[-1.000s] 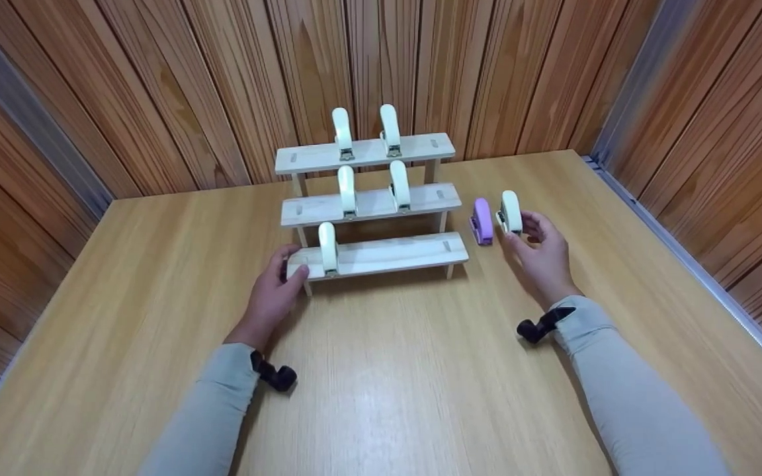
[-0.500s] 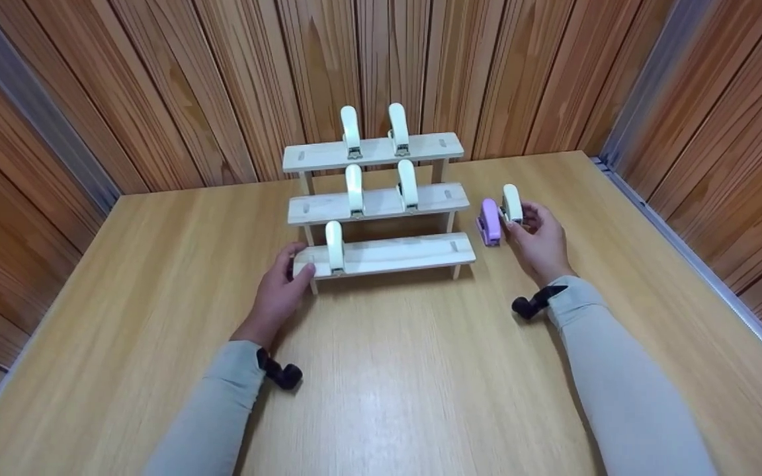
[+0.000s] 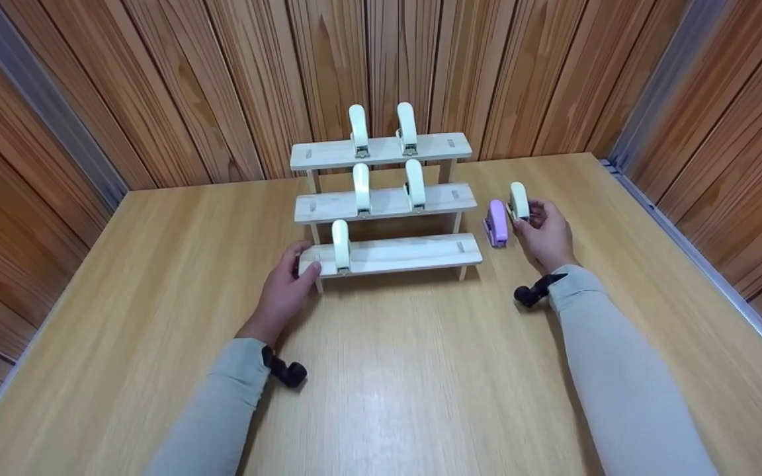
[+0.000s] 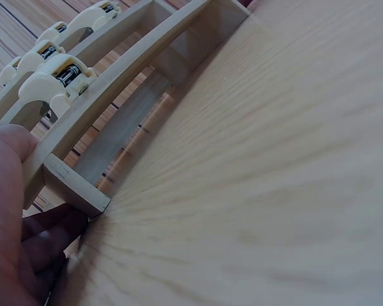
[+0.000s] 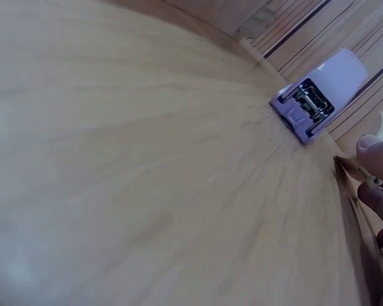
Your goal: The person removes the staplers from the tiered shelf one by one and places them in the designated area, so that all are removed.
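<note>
A three-tier wooden stand (image 3: 414, 256) bears several upright cream staplers. Two of them are on the top tier, two on the middle one, and a single cream stapler (image 3: 340, 246) stands near the left end of the lowest. My left hand (image 3: 284, 289) grips that lowest tier's left end, thumb on top; the left wrist view shows fingers (image 4: 54, 236) by the end leg. To the right of the stand, my right hand (image 3: 548, 237) pinches another cream stapler (image 3: 518, 201). A purple stapler (image 3: 498, 223) stands upright on the table just left of it, turned slightly differently.
The stand is on a light wooden table (image 3: 381, 377). Wood-panelled walls rise behind (image 3: 262, 86) and at both sides, with a metal rail (image 3: 698, 264) along the table's right edge.
My right hand has shifted the cream stapler slightly back and closer to the purple one. The left hand keeps its grip on the stand. The head view has swung a little left.
</note>
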{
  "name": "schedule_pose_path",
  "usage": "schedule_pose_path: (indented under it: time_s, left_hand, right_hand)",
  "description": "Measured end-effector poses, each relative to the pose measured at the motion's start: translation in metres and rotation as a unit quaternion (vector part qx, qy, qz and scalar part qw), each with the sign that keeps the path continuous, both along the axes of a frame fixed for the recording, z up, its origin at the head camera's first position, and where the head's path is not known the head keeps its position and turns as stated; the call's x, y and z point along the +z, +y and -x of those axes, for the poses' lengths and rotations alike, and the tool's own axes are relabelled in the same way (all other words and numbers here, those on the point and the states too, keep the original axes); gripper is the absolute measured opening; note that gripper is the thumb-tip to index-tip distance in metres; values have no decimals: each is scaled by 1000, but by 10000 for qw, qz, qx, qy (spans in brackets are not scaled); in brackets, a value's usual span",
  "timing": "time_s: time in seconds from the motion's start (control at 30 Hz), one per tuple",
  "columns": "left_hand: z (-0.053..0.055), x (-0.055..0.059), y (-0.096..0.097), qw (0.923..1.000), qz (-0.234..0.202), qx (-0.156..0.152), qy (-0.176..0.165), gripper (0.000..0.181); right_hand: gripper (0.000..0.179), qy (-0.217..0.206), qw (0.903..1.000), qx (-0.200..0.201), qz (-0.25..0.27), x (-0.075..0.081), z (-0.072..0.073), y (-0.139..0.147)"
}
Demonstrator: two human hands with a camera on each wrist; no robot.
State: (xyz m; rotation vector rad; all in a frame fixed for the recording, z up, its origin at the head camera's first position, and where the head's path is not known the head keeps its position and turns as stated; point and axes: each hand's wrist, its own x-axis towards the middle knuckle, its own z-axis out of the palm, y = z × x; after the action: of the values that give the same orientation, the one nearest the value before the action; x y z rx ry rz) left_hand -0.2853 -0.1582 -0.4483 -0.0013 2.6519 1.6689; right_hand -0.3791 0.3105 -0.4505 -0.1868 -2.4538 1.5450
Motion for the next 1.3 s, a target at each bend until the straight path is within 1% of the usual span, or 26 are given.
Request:
schedule_pose_path:
  time_s: [0.07,0.13,0.33,0.4,0.53,0.63,0.8,0.93,1.1,1.17,1.3]
  left_hand:
    - [0,0,0,10000,-1,-3,16,56]
    - [0,1,-1,10000,-6,-10,30,56]
    - [0,2,-1,10000,-5,-21,29,55]
    - [1,2,-1,10000,-6,-17,39,56]
    - [2,1,-1,9999,-85,-43,86,54]
    - [2,-1,0,9998,-134,-73,101,55]
    - [1,-2,-1,9998,-123,-63,111,55]
    - [1,0,-1,9999,-102,-82,67,55]
    - [0,2,-2,10000,-79,-48,34,56]
    - [0,1,-2,10000,-82,-28,11,57]
    - [0,1,-1,10000,-57,5,-67,56]
  right_hand:
    - [51,-53,9999,86,10,1,1,-1]
    - [50,-78,9999,110,-105,2,1,-3]
    - [50,-199,9991,24,-370,2,4,-4]
    - [50,-173,9991,15,-378,3,4,-4]
    - [48,112,9972,-21,-737,1,3,-3]
    - [47,211,9957,-31,-902,0,2,-3]
    - [48,53,9977,-15,-679,-1,1,-4]
    - [50,-77,9985,-18,-545,1,1,-5]
    - [60,-244,9992,33,-313,5,3,-5]
    - [64,-239,9996,-53,-140,7,2,-5]
    - [64,-164,9989,-338,270,13,-3,-8]
